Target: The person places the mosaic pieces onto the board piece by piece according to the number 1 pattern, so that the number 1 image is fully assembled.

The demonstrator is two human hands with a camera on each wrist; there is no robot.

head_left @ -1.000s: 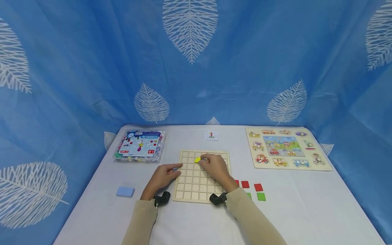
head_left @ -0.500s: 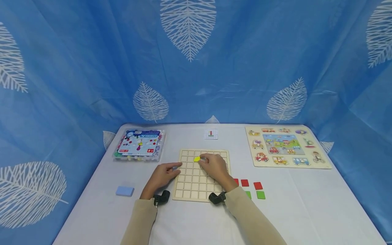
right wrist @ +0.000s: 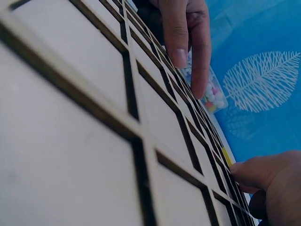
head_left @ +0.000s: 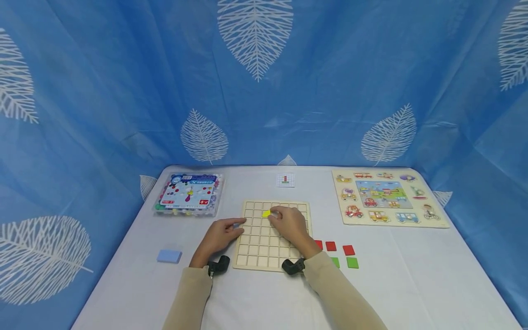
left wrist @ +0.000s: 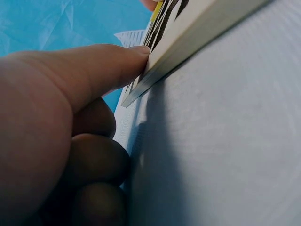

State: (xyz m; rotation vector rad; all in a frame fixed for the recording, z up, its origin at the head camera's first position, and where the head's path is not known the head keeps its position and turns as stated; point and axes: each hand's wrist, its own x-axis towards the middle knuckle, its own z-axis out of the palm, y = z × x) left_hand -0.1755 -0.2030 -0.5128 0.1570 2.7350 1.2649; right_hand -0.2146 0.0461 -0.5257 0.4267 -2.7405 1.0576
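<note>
Little has changed over the last second: the yellow tile (head_left: 266, 213) stays at the tips of the right hand (head_left: 289, 225), so its handling seems unfinished. That hand bends over the board (head_left: 262, 250), thumb and forefinger pinching the tile's right end. Left of those fingers, the left hand (head_left: 218, 235) stretches its forefinger, thumb apart, to the board's left edge. Beyond the right fingers, a card (head_left: 285, 180) lies on the bench (head_left: 255, 302).

Right fingers (head_left: 278, 209) in a pinch

grid board (head_left: 263, 250): on table (head_left: 412, 279) | card (head_left: 285, 180): behind board | box (head_left: 189, 195): behind-left | puzzle (head_left: 384, 196): behind-right | loose tiles (head_left: 348, 250): board's right
</note>
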